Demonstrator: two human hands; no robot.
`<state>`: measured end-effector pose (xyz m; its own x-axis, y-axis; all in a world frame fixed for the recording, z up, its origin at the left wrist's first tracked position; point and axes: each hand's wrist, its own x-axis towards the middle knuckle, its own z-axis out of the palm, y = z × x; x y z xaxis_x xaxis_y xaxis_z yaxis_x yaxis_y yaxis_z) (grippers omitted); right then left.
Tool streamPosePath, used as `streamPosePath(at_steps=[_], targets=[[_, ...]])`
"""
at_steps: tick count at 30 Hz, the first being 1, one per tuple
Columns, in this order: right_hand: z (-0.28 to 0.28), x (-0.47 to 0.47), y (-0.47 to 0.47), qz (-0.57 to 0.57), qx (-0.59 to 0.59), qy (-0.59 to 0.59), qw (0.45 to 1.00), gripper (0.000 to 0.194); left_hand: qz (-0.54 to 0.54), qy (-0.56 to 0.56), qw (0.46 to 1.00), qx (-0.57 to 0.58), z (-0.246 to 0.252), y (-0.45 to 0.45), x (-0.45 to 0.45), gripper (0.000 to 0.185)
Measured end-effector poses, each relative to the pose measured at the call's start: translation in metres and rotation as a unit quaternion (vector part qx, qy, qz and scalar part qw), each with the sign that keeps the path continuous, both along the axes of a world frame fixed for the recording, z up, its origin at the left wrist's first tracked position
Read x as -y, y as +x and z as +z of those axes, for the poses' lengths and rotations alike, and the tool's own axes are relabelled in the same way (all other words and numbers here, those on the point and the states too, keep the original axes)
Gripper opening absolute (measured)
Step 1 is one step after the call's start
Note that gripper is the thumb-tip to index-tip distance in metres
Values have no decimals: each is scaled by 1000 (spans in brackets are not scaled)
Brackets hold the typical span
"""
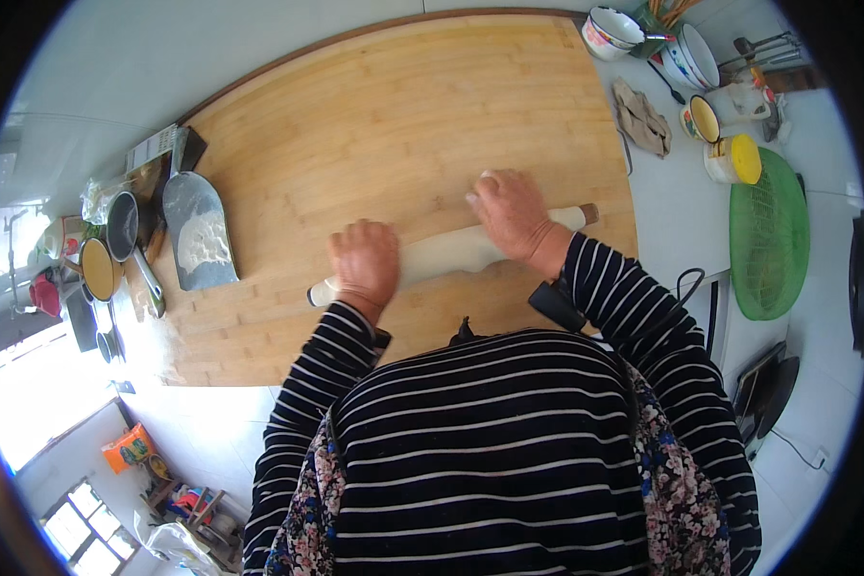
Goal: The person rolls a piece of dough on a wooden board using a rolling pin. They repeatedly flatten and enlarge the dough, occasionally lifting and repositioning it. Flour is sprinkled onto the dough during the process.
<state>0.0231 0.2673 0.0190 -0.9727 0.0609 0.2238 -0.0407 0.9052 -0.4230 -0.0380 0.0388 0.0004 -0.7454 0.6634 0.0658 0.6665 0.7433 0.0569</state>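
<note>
A pale sheet of dough [443,253] is wound around a long wooden rolling pin [590,213], which lies aslant on the bamboo board [403,122]. Only the pin's brown right tip and its dark left end show beyond the dough. My left hand [366,261] bears on the roll near its left end, fingers curled over it and somewhat blurred. Right of the middle, my right hand [510,212] grips the same roll from above, knuckles bent. Between the two hands the dough is in plain sight; its lower edge looks wavy.
At the board's left lies a metal scoop [200,234] with flour, beside a dark ladle [122,227] and a yellow pan [101,270]. To the right stand enamel bowls [612,32], a crumpled cloth [641,119], a yellow-lidded tub [734,158] and a green mesh cover [770,237].
</note>
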Motion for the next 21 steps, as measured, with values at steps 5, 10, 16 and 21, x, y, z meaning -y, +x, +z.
streamPosePath(at_steps=[5,10,16,21], targets=[[-34,33,37,107,-82,61,989,30,-75,172,979,-83,-20,50,-13,40],[-35,10,-36,104,54,65,991,26,0,41,998,43,-15,-26,-38,19],[-8,-3,-62,14,4,107,994,25,53,136,988,-56,-2,-78,-17,18],[-50,-13,-55,17,-82,69,994,23,58,156,984,-64,-42,-84,6,19]])
